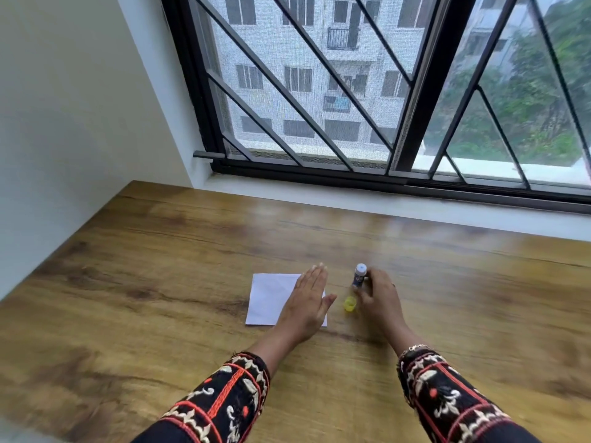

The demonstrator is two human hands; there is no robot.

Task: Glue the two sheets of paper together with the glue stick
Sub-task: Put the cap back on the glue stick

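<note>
Hands low over the wooden surface (160, 266). My left hand (307, 302) lies flat, palm down, fingers straight and close together, resting on the right part of the white paper (271, 298). Whether that is one sheet or two stacked, I cannot tell. My right hand (379, 295) has its fingers curled round the lower body of the glue stick (359, 276), which stands upright on the surface just right of the paper, uncapped, pale top showing. Yellow cap (350, 304) sits on the surface between my two hands, close by the right thumb. Patterned black, red and cream sleeves (230, 401) cover both forearms. Beyond the surface, a white sill and a black-framed barred window (319, 91); through it, a pale building and green trees.
</note>
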